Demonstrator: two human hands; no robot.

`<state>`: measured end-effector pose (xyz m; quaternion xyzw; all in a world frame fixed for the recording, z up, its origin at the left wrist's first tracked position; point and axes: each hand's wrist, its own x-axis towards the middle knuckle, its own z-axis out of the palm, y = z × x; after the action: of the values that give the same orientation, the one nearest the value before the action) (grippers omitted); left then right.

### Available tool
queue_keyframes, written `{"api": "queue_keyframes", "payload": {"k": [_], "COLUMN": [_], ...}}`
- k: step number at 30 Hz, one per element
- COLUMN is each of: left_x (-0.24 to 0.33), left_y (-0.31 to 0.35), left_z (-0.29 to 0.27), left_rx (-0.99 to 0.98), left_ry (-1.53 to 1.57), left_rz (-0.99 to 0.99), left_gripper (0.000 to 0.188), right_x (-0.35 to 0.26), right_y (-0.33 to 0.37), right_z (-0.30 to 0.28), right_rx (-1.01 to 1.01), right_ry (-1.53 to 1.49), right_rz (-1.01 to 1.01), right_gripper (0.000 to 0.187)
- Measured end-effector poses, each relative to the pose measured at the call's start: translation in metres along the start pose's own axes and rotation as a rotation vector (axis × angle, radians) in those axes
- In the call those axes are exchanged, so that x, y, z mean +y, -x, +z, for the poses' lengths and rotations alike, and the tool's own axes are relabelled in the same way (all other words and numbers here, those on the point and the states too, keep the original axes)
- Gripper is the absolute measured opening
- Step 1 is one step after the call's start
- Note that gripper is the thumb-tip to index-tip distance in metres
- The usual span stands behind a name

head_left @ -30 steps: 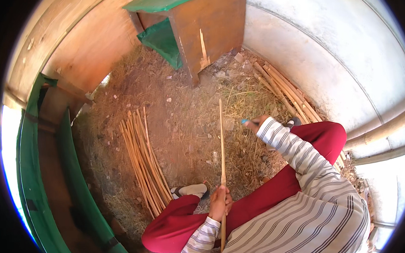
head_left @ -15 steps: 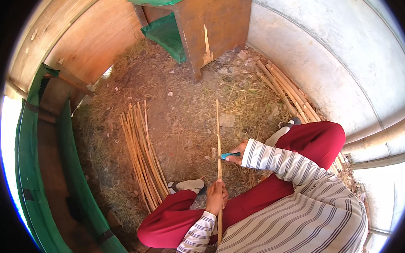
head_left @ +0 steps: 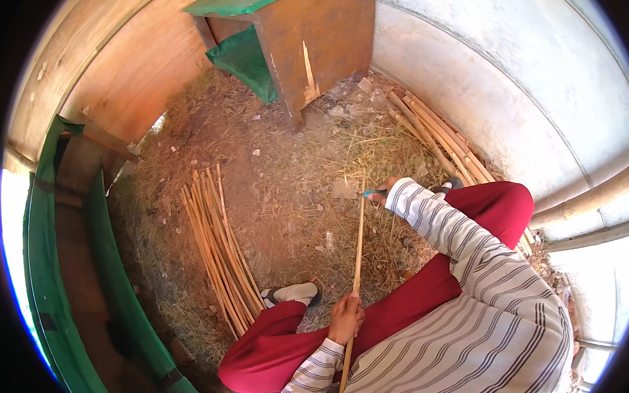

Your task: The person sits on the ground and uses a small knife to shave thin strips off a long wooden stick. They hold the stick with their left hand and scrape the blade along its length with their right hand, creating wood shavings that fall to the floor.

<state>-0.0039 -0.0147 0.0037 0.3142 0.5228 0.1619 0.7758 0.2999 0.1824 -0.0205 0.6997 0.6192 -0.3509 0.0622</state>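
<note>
A long, thin bamboo strip (head_left: 360, 243) slants up and away from my lap, its far end over the straw-covered ground. My left hand (head_left: 346, 319) is wrapped around its lower part, between my bent legs. My right hand (head_left: 386, 191), stretched forward, is closed on a blue-handled knife (head_left: 371, 193). The knife meets the strip near its far end; its blade is too small to make out clearly. The strip's near end runs back past my left hand beside my striped shirt.
A bundle of bamboo strips (head_left: 218, 252) lies left of my left foot. Thicker bamboo pieces (head_left: 445, 138) lie by the pale wall at right. Ahead stands a wooden cabinet (head_left: 326, 43) with green covering. A green-covered bench (head_left: 116, 273) runs along the left.
My right hand and the knife have slid forward along the strip toward its far end. My left hand has shifted slightly right and nearer me, still around the strip, which now leans rightward.
</note>
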Motion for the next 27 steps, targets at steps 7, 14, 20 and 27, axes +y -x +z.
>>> {"api": "queue_keyframes", "payload": {"k": [7,14,20,27], "left_x": [0.0,0.029,0.023,0.023], "left_y": [0.012,0.001,-0.009,-0.005], "left_z": [0.003,-0.001,-0.003,0.002], "left_rx": [0.072,0.041,0.122,0.116], "left_ry": [-0.135,0.074,0.076,0.052], "left_rz": [0.037,0.046,0.038,0.156], "left_gripper": [0.035,0.035,0.039,0.035], "right_x": [0.084,0.066,-0.017,-0.02], "right_y": [-0.074,-0.029,0.028,0.033], "right_z": [-0.009,-0.032,0.0,0.021], "right_rx": [0.126,0.4,0.426,0.426], "right_ry": [0.047,-0.194,0.382,0.167], "right_rz": [0.613,0.223,-0.21,-0.178], "right_gripper": [0.058,0.059,0.041,0.035]}}
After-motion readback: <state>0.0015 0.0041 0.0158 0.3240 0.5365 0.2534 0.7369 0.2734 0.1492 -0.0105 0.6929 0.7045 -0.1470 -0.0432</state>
